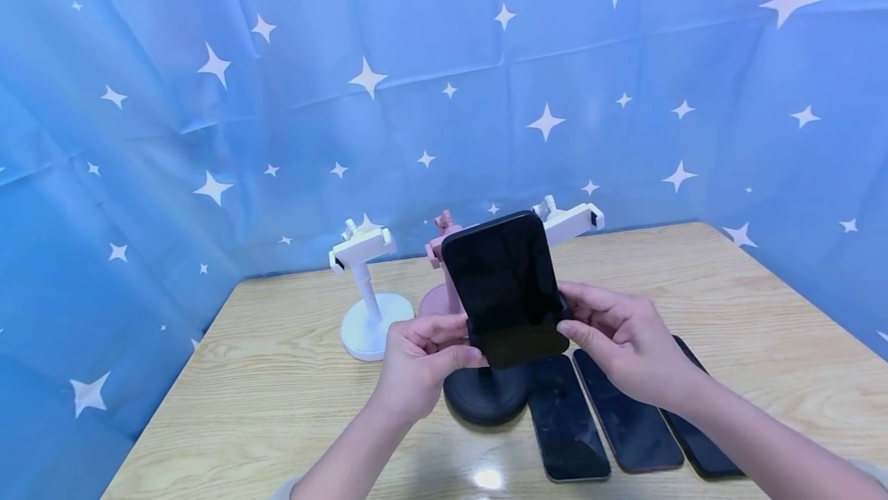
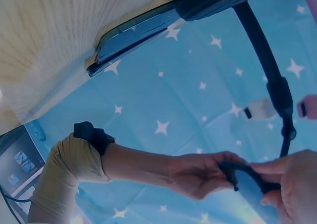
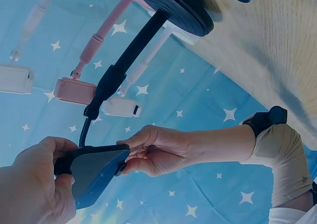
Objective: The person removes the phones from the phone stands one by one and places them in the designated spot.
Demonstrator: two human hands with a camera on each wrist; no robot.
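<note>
A black phone [image 1: 502, 276] with a dark screen sits tilted at the head of a black phone stand, whose round base [image 1: 486, 396] rests on the table. My left hand [image 1: 423, 365] pinches the phone's lower left side, thumb in front. On the opposite side my right hand [image 1: 624, 338] pinches the lower right edge by the stand's black clamp. From the left wrist, the curved clamp [image 2: 247, 172] shows between both hands. The right wrist view shows the stand's black pole [image 3: 133, 55] reaching the back of the phone [image 3: 96, 169].
Several dark phones lie side by side right of the black base, including one phone [image 1: 565, 415] close to it. Behind stand a white phone stand [image 1: 375, 323], a pink phone stand [image 1: 433, 300] and another white holder [image 1: 572, 224]. A blue starred curtain [image 1: 444, 122] hangs behind the wooden table [image 1: 277, 361].
</note>
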